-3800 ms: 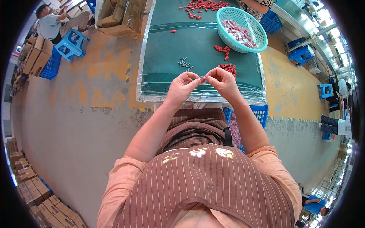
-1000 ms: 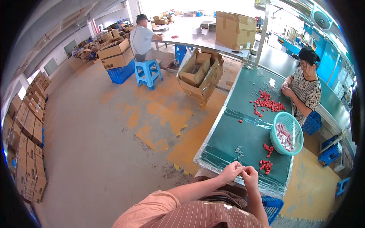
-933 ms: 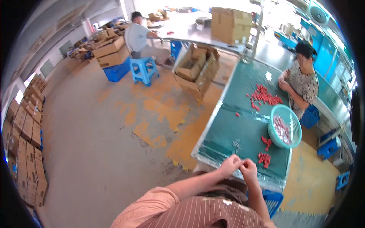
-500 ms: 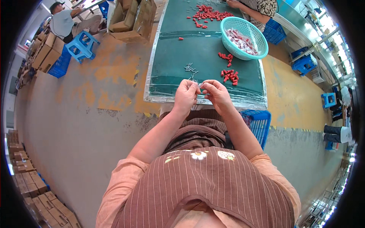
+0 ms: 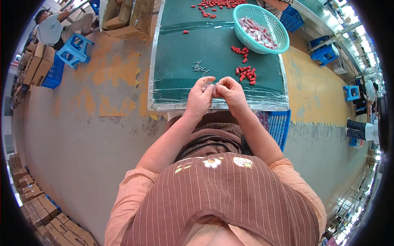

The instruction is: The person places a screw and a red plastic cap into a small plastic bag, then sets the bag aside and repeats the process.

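Observation:
Just over the near edge of the green-topped table (image 5: 176, 53), my left hand (image 5: 200, 98) and my right hand (image 5: 233, 95) meet at the fingertips. Pinched between them is a small clear plastic bag (image 5: 214, 91), mostly covered by the fingers; whether anything is inside I cannot make out. The left index finger sticks out over it. A little beyond my left hand lies a loose pile of grey screws (image 5: 199, 66). Past my right hand is a small heap of red plastic plugs (image 5: 246, 75), with another group (image 5: 239, 51) behind it.
A turquoise basket (image 5: 283, 36) of filled small bags stands at the table's right. More red plugs (image 5: 217, 4) cover the far end, near another person's arm (image 5: 276, 4). A blue crate (image 5: 279, 129) sits below the table's right corner. Stools, cartons and other people are farther off.
The bag has gone deeper between my fingertips, and my left index finger has stretched outward. The whole view has shifted a little; the piles look the same.

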{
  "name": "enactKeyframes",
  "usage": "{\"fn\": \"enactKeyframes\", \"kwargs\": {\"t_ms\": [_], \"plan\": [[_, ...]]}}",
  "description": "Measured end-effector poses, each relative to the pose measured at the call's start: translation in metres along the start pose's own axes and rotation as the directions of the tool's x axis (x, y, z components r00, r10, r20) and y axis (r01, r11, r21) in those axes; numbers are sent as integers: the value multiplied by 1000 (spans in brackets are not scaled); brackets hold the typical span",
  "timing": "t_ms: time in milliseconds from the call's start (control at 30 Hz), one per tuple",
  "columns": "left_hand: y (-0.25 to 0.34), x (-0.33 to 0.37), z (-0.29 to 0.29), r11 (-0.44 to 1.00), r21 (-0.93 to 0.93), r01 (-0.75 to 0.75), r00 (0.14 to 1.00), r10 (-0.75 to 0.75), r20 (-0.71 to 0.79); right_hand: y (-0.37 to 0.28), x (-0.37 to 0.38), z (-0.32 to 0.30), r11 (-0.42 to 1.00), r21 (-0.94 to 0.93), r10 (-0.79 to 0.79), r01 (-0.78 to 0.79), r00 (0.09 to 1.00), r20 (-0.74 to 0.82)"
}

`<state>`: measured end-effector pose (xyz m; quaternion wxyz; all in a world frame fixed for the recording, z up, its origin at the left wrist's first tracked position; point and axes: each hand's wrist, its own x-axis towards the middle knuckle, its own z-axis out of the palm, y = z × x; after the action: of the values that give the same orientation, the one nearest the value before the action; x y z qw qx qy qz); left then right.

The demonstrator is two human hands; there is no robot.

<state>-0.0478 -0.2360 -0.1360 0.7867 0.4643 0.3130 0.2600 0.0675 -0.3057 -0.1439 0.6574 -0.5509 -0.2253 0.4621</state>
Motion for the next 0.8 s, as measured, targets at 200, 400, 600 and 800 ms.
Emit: {"fn": "enactKeyframes", "kwargs": {"t_ms": [200, 400, 600, 800], "plan": [[-1, 9, -5, 992, -37, 118, 993, -118, 9, -2, 5, -11, 962, -269, -52, 49, 999, -5], [-8, 13, -8, 950, 314, -3, 998, -16, 61, -28, -2, 0, 704, -637, -267, 315, 948, 174], [-1, 7, -2, 946, 289, 148, 982, -175, 73, -21, 2, -6, 980, -187, -73, 66, 997, -27], [-9, 4, -6, 931, -173, 322, 939, -291, 182, -5, -2, -10, 990, 140, 38, -19, 990, -137]]}}
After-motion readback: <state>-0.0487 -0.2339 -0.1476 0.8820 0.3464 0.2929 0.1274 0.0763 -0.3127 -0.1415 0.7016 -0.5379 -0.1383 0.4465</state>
